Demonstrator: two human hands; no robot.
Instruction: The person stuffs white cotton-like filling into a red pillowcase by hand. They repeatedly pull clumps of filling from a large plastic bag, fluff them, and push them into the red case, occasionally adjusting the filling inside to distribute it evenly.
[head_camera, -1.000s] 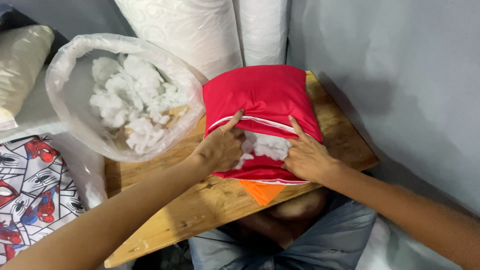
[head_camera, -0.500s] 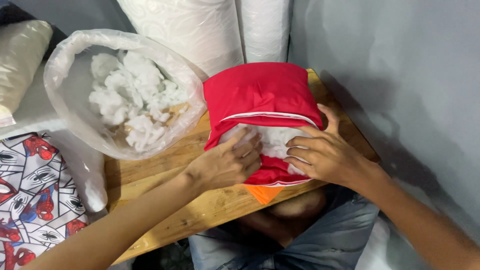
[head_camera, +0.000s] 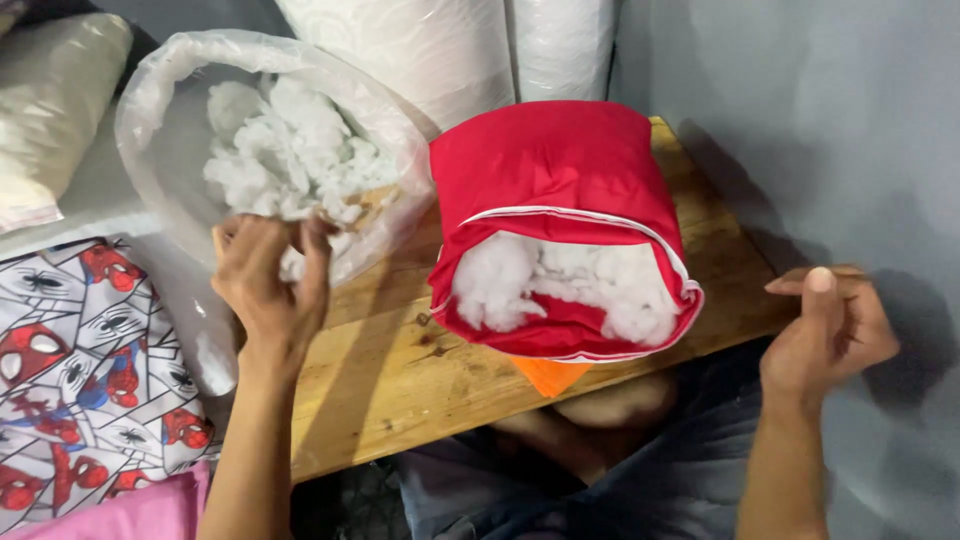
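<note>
My left hand (head_camera: 268, 288) grips white stuffing (head_camera: 290, 160) at the clear plastic bag's (head_camera: 150, 110) mouth. On the wooden table (head_camera: 400, 370), the red pillow cover (head_camera: 555, 180) gapes, half filled. My right hand (head_camera: 828, 330) hovers loosely curled, empty.

The wooden board (head_camera: 400, 370) is bare along its near edge between the clear plastic bag of white stuffing (head_camera: 270, 160) at the far left corner and the open red cushion cover (head_camera: 555, 180) mid-board. Bag and cover nearly touch. Fabric rolls (head_camera: 440, 50) block the far edge; a grey wall (head_camera: 800, 130) closes the right side.
</note>
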